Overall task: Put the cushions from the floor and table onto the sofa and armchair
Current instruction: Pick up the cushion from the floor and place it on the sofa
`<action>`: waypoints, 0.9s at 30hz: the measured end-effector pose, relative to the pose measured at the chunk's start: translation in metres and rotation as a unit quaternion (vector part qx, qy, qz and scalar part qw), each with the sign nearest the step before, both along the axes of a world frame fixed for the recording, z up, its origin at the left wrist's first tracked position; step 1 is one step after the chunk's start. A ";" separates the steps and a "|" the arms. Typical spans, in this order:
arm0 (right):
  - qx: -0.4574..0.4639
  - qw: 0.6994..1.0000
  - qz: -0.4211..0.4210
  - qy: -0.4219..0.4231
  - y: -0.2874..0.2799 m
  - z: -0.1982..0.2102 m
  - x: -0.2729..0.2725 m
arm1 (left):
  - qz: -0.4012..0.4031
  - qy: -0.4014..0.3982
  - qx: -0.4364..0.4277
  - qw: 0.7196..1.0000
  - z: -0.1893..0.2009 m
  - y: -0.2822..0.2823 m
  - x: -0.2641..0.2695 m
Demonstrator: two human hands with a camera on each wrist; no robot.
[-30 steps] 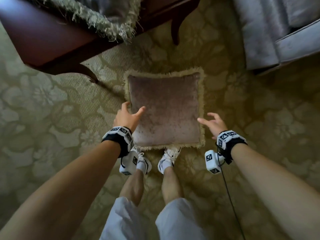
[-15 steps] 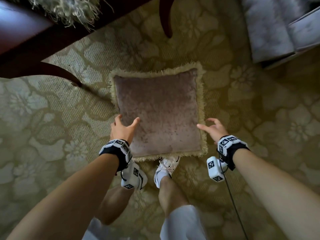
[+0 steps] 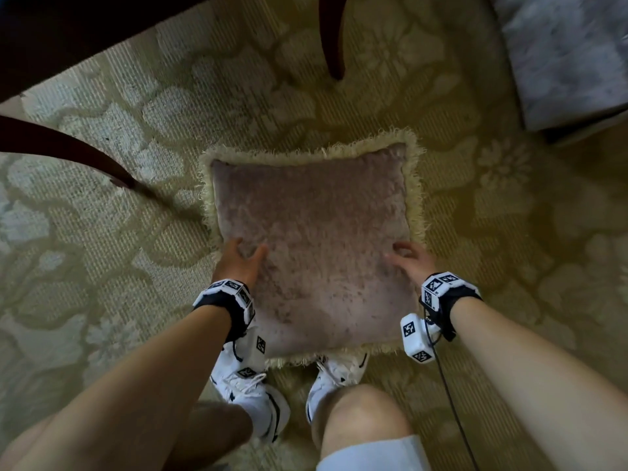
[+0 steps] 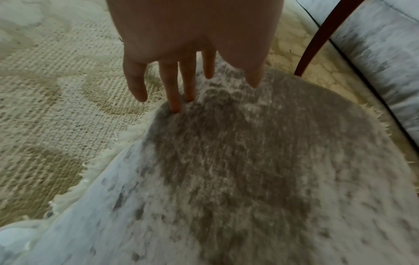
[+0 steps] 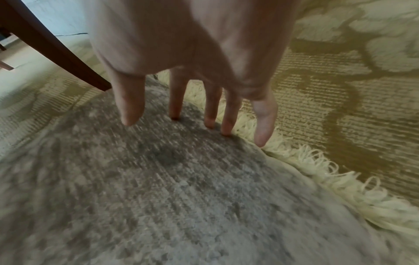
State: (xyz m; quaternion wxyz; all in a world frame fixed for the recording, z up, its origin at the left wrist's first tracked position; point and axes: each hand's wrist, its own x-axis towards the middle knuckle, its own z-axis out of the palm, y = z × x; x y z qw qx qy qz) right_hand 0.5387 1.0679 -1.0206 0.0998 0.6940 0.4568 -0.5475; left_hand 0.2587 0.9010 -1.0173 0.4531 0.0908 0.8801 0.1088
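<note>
Square cushion [image 3: 312,246] lies flat on patterned carpet [image 3: 102,232], mauve velvet face up, cream fringe [image 3: 416,185] on all four edges. Near edge touches or just overlaps the person's white shoes [image 3: 251,399]. Far edge sits short of one dark wooden table leg [image 3: 331,35]; a second leg [image 3: 68,147] ends off the far-left corner, apart from the fringe. Grey upholstered seat [image 3: 560,56] at upper right, well apart from the cushion, bare carpet between. Open carpet on the left and right sides of the cushion.

Left hand [image 3: 239,263] over the left edge, fingers [image 4: 175,100] straight and spread; in the left wrist view the middle fingertips touch the velvet just inside the fringe, little finger out over the carpet, thumb over the face. Nothing gripped.

Right hand [image 3: 411,261] over the right edge, fingers [image 5: 175,105] straight and spread, three tips on the velvet near the edge, little finger at the fringe line. Thumb looks just above the surface, but the right wrist view is blurred, so contact there is unclear. No curl round the edge on either side.
</note>
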 end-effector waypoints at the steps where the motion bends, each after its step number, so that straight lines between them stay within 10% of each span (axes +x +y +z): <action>1: 0.008 1.000 -0.004 -0.004 0.003 -0.007 -0.002 | -0.009 0.009 0.004 1.000 -0.007 0.002 -0.002; 14: 0.035 0.995 -0.078 -0.044 0.003 -0.048 -0.012 | 0.161 -0.011 0.014 0.987 -0.069 0.006 -0.021; 27: -0.048 0.994 -0.099 0.010 -0.016 0.003 -0.015 | 0.204 -0.079 0.045 0.975 -0.012 0.001 0.001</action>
